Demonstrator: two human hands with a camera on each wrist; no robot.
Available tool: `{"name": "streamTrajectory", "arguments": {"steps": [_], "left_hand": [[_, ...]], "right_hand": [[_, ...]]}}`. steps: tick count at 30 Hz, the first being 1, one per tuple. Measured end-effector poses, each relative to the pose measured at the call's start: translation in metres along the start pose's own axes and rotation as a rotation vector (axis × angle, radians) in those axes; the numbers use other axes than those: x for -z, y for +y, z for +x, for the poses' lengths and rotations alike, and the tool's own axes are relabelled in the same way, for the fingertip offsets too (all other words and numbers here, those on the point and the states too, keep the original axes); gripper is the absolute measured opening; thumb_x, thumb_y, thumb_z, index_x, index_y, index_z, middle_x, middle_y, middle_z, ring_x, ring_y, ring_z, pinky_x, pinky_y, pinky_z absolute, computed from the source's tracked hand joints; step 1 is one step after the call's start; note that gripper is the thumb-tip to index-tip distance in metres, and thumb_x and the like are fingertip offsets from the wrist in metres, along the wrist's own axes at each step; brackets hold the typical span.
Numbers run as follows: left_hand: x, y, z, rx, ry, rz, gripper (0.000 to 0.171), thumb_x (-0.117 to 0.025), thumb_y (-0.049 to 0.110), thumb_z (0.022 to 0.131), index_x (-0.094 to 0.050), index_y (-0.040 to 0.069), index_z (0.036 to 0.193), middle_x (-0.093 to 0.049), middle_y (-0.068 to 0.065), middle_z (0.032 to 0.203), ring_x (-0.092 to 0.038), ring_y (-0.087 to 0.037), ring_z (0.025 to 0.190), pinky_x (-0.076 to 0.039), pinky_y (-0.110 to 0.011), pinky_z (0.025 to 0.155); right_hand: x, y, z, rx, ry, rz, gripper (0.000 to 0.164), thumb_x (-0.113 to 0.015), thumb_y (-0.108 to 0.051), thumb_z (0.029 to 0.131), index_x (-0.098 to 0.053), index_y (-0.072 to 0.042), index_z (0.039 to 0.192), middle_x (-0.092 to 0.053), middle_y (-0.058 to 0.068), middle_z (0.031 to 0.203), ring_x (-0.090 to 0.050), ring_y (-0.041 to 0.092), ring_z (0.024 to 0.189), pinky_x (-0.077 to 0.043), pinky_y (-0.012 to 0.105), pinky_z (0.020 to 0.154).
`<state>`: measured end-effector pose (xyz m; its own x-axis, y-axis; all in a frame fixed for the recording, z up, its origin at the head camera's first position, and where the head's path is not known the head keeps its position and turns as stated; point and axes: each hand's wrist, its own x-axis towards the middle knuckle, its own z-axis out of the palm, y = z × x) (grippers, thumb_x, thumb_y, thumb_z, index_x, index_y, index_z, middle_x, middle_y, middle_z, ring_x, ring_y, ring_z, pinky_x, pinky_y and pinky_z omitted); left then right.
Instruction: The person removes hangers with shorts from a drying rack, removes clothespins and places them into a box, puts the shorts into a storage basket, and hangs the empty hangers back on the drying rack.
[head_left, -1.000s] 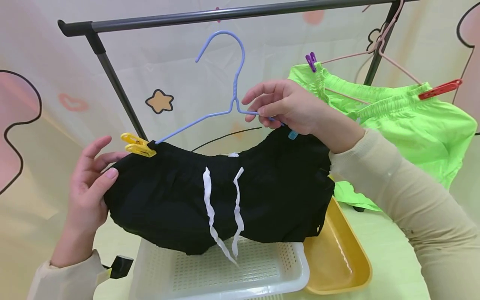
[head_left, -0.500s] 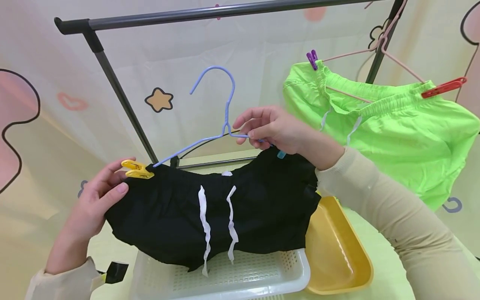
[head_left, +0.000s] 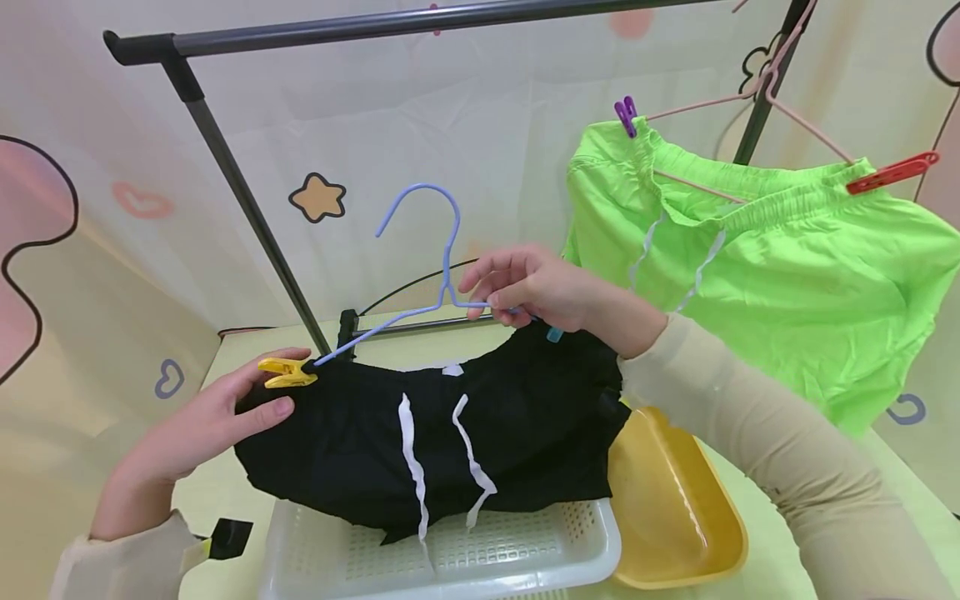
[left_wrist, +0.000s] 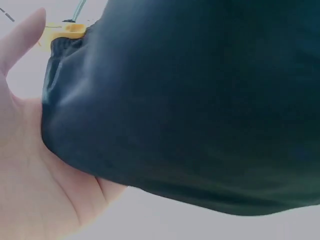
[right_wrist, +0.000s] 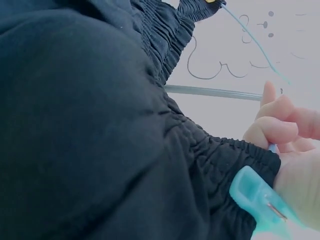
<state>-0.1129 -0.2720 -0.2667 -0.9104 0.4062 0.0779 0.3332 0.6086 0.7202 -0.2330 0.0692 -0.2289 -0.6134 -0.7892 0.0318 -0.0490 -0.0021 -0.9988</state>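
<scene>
Hiding part of the white basket [head_left: 540,577] are black shorts [head_left: 442,450].

A person's left arm [head_left: 127,557] and right arm [head_left: 757,454], long-sleeved, stretch forward from the lower corners, both wrists [head_left: 138,492] bare. The left hand [head_left: 213,418] lies with thumb [head_left: 258,419] and fingers [head_left: 243,375] parted and nearly straight; the right hand [head_left: 536,287], angled toward the middle, pinches between thumb and bent fingers.

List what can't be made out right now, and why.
Head: blue hanger, right end hidden by right hand and black shorts.
Head: left hand, some fingers behind black shorts.
Head: pink hanger, hook top cut off by top edge.
Head: white basket, most of far rim behind black shorts.
</scene>
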Motion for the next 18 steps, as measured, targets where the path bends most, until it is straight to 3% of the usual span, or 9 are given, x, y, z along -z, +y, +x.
{"name": "streamTrajectory", "arguments": {"steps": [6, 9, 18], "left_hand": [[-0.001, 0.001, 0.003, 0.039, -0.031, -0.003, 0.052, -0.050, 0.014, 0.089, -0.029, 0.020, 0.136, -0.047, -0.008, 0.115, -0.052, -0.004, 0.092, -0.044, -0.021, 0.074], [-0.002, 0.002, 0.006, 0.034, -0.048, 0.002, 0.052, -0.051, 0.015, 0.089, -0.030, 0.022, 0.136, -0.047, -0.009, 0.120, -0.054, -0.008, 0.089, -0.044, -0.022, 0.073], [-0.007, -0.003, 0.014, -0.032, -0.129, 0.035, 0.061, -0.057, 0.013, 0.084, -0.028, 0.025, 0.136, -0.050, -0.004, 0.123, -0.047, 0.003, 0.106, -0.041, -0.026, 0.085]], "right_hand": [[-0.001, 0.012, 0.003, -0.016, -0.017, 0.005, 0.028, -0.043, 0.012, 0.080, -0.058, -0.008, 0.092, -0.064, 0.002, 0.074, -0.049, 0.010, 0.052, -0.030, 0.019, 0.044], [-0.001, 0.018, 0.005, -0.015, -0.036, 0.002, 0.028, -0.042, 0.012, 0.079, -0.057, -0.006, 0.095, -0.065, 0.002, 0.075, -0.048, 0.010, 0.051, -0.030, 0.019, 0.044], [-0.002, 0.034, 0.009, -0.074, -0.056, -0.032, 0.028, -0.041, 0.010, 0.079, -0.053, 0.002, 0.103, -0.064, -0.001, 0.075, -0.047, 0.011, 0.051, -0.031, 0.020, 0.045]]}}
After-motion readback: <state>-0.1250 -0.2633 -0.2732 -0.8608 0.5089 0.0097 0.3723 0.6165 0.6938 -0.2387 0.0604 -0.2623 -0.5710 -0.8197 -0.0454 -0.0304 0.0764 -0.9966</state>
